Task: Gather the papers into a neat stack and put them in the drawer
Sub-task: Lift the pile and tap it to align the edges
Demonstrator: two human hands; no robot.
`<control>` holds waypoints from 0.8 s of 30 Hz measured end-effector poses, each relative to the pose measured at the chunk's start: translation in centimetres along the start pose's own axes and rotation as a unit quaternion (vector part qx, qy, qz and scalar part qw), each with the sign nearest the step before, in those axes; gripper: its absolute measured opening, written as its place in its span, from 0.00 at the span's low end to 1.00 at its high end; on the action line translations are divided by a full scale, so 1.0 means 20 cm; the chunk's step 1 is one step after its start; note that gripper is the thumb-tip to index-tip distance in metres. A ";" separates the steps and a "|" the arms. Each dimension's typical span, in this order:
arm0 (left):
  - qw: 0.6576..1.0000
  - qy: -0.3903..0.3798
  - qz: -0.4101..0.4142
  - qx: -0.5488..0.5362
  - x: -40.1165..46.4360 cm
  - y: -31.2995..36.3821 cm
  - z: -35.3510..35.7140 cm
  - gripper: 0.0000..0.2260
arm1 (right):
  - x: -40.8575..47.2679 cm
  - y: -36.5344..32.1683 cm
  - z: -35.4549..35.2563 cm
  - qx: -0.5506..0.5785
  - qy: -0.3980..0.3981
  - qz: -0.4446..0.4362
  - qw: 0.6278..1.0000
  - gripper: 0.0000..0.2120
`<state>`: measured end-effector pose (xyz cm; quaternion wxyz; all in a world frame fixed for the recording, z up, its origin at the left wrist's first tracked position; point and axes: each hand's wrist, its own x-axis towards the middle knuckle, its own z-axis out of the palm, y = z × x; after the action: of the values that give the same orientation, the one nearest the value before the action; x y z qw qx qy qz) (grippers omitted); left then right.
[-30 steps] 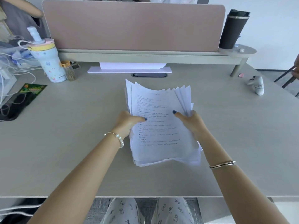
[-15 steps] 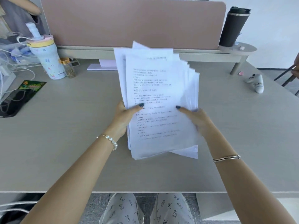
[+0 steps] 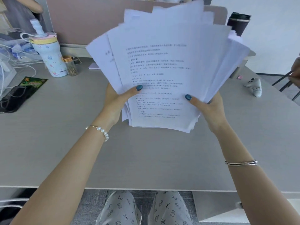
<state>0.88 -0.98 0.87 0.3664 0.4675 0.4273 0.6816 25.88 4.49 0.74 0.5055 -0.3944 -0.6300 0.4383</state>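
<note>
A fanned bundle of white printed papers (image 3: 164, 67) is held upright above the grey desk (image 3: 146, 159), lifted off its surface. My left hand (image 3: 116, 101) grips the bundle's lower left edge, thumb on the front sheet. My right hand (image 3: 209, 108) grips the lower right edge the same way. The sheets spread unevenly at the top. Below the desk's front edge at the right, a grey drawer unit (image 3: 215, 207) shows, shut.
A patterned bottle (image 3: 48, 54) and a small jar (image 3: 71, 67) stand at the back left, with cables (image 3: 14, 65) and a dark packet (image 3: 21, 91) beside them. A black tumbler (image 3: 237, 23) stands back right. A white object (image 3: 254, 86) lies at the right.
Both hands have raised the papers from lying on the desk to upright and closer to the camera. The sheets have fanned out wider at the top.
</note>
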 end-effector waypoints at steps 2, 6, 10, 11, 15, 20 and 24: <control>1.000 -0.013 -0.011 0.010 0.00 -0.01 0.03 0.18 | -0.01 -0.01 0.03 0.017 0.006 -0.005 1.000 0.25; 0.998 -0.025 -0.010 0.048 0.03 0.05 0.02 0.24 | 0.02 -0.04 0.05 0.008 0.007 -0.002 1.000 0.23; 0.998 -0.040 -0.021 0.049 0.05 0.05 0.02 0.27 | 0.03 -0.04 0.04 -0.004 -0.015 0.012 1.000 0.32; 0.997 -0.046 -0.030 0.048 0.04 0.05 0.02 0.25 | 0.03 -0.04 0.03 -0.007 -0.023 0.013 1.000 0.33; 0.997 -0.048 -0.064 0.016 0.04 0.00 0.01 0.14 | 0.02 -0.01 -0.01 -0.007 -0.029 0.035 0.999 0.29; 0.995 -0.033 -0.094 -0.016 0.01 -0.06 0.05 0.07 | 0.01 0.02 0.06 0.003 -0.017 0.051 0.999 0.12; 0.994 -0.017 -0.107 -0.016 0.01 -0.07 0.07 0.10 | 0.03 0.00 0.16 0.003 -0.010 0.034 0.999 0.18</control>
<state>2.21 0.05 -0.15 0.4517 0.4249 0.4577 0.6371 22.58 4.46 0.56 0.4848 -0.4096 -0.6201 0.4611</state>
